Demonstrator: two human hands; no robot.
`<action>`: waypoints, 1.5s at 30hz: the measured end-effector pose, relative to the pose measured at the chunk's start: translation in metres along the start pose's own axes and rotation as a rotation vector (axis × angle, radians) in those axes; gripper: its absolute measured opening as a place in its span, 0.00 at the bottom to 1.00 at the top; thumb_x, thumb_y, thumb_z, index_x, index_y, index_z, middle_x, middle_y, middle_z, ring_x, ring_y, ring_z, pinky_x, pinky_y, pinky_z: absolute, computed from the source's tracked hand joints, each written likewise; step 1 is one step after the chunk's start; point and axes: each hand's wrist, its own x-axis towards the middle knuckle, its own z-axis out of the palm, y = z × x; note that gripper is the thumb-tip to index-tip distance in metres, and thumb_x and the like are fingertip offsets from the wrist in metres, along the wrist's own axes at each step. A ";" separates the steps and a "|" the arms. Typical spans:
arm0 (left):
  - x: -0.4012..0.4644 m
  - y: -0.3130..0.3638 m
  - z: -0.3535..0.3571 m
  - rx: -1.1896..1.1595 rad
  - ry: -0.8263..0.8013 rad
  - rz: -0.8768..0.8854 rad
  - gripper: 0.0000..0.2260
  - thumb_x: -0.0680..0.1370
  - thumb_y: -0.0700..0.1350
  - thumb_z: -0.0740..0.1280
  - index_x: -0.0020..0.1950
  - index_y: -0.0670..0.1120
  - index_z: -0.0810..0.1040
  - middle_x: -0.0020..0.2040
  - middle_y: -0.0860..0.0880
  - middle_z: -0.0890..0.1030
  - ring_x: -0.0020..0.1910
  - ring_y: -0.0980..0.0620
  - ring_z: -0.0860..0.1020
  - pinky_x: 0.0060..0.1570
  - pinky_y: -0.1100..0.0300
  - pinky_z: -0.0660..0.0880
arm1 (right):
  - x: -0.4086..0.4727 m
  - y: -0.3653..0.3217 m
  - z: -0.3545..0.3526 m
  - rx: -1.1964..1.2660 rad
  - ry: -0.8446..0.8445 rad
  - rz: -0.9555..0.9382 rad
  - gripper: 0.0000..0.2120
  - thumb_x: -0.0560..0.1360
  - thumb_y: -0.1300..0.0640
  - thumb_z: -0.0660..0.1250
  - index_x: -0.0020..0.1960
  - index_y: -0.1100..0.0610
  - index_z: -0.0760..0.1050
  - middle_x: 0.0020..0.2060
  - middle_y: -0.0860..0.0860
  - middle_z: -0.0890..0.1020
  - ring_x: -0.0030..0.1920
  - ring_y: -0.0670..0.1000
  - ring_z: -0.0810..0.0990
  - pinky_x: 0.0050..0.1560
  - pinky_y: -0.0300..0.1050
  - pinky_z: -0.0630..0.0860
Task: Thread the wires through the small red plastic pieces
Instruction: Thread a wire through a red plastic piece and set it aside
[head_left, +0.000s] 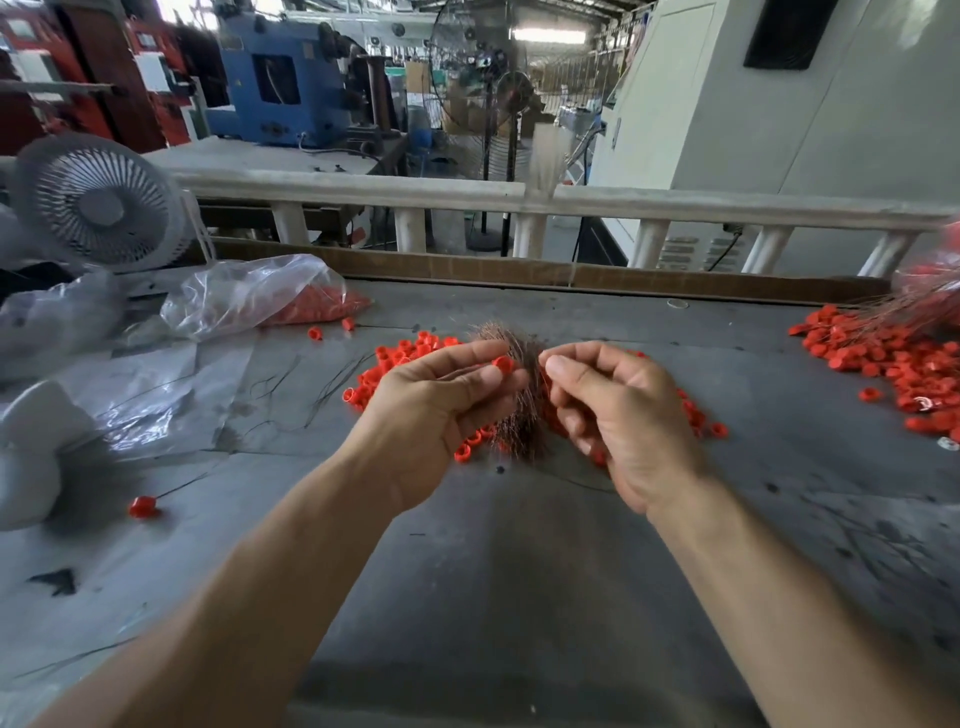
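A: We started at the left hand. Thumb and forefinger were pinched on a single red piece, held above the table at about the level of the right hand's fingertips.

B: And the right hand? We noted its fingers curled in, thumb against forefinger, tips turned toward the red piece. Whether a wire sat in that pinch we could not tell; anything there was too fine and blurred.

A: Agreed. Between and just behind the two hands we saw the bundle of wires, a dark coppery tuft, fanned at the top. Which hand carried it we could not make out.

B: Under the hands lay a loose pile of red pieces, spread on the grey tabletop from left of the left hand to right of the right wrist.

A: Farther out, right edge: a second heap of red pieces with thin wires running out of it.

B: Left side: a clear plastic bag with more red pieces inside, lying open toward the middle. Near the left forearm, one red piece on a wire lay alone.

A: Far left, a small white fan stood at the table's back corner.
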 end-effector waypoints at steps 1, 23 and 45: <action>0.001 0.000 0.000 -0.008 0.000 -0.008 0.15 0.70 0.33 0.69 0.56 0.37 0.82 0.48 0.39 0.86 0.48 0.47 0.86 0.41 0.60 0.83 | 0.000 0.000 -0.001 0.009 -0.006 -0.010 0.05 0.79 0.62 0.69 0.46 0.56 0.82 0.30 0.50 0.78 0.25 0.46 0.69 0.21 0.36 0.62; -0.002 -0.008 0.000 0.289 -0.054 0.095 0.10 0.77 0.34 0.68 0.51 0.44 0.87 0.40 0.43 0.83 0.37 0.51 0.80 0.41 0.59 0.82 | -0.005 0.014 0.000 -0.307 -0.003 -0.234 0.04 0.75 0.55 0.72 0.41 0.51 0.83 0.25 0.39 0.78 0.27 0.39 0.74 0.29 0.28 0.67; -0.001 -0.011 -0.001 0.366 -0.054 0.099 0.12 0.80 0.33 0.65 0.53 0.44 0.87 0.47 0.39 0.86 0.46 0.47 0.85 0.51 0.53 0.83 | -0.009 0.009 -0.001 -0.391 0.046 -0.200 0.05 0.76 0.60 0.73 0.42 0.54 0.84 0.35 0.49 0.85 0.34 0.39 0.78 0.37 0.31 0.74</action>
